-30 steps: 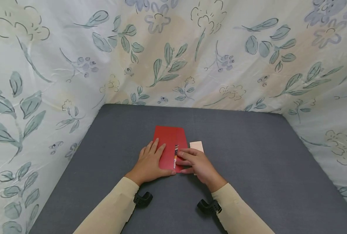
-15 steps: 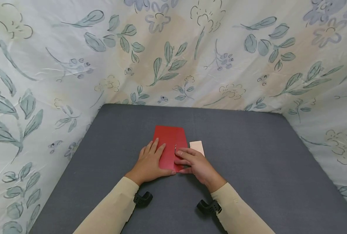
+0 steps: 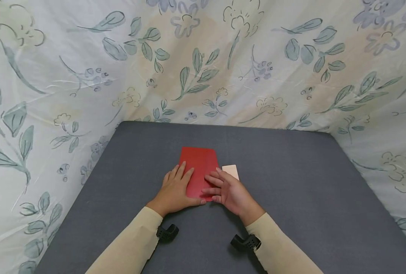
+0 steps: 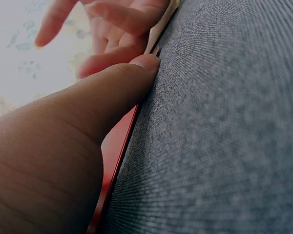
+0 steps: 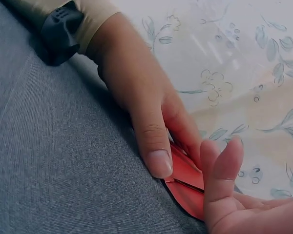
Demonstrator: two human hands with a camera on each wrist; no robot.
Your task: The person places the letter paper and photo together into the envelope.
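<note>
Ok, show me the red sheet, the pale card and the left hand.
Red sheet (image 3: 199, 171), head view: middle of its upper face.
Pale card (image 3: 230, 171), head view: its uncovered far end.
Left hand (image 3: 175, 191), head view: back of the hand.

Counter (image 3: 292, 182): surfaced in dark grey, finely ribbed cloth; far corners rounded. Enclosure: printed floral fabric (image 3: 220, 76) hangs behind the far edge and along both sides, off-white with peach patches, bearing grey-green leaf sprigs, pale yellow flowers and lavender blossoms. Creases and slight sheen noted at left. Lighting: soft, fairly even; light source out of view.
</note>
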